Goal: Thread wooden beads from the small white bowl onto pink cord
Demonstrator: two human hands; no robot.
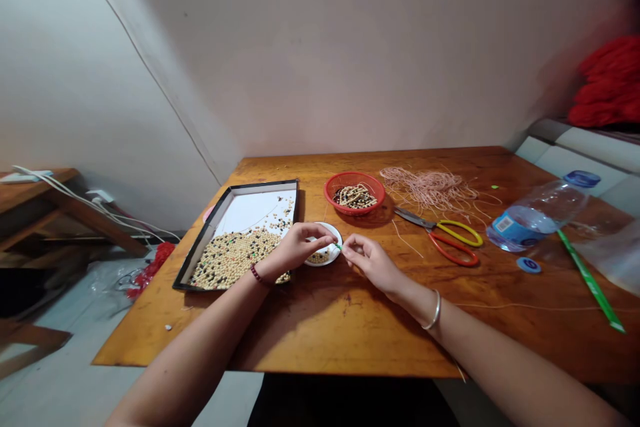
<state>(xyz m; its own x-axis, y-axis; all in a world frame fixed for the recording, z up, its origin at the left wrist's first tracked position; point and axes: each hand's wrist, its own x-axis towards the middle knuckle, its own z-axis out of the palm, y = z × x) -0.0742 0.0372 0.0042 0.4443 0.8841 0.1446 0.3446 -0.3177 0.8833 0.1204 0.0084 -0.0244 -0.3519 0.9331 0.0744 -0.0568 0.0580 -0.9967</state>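
1 left hand [295, 247], 1 right hand [373, 263], 1 white saucer [336, 237] between

Pale walls [350, 47]; grey floor [70, 393]; a wooden side table [37, 193] at left.

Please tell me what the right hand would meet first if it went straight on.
The right hand would probably meet the small green piece at its fingertips, then the small white dish; depth is unclear.
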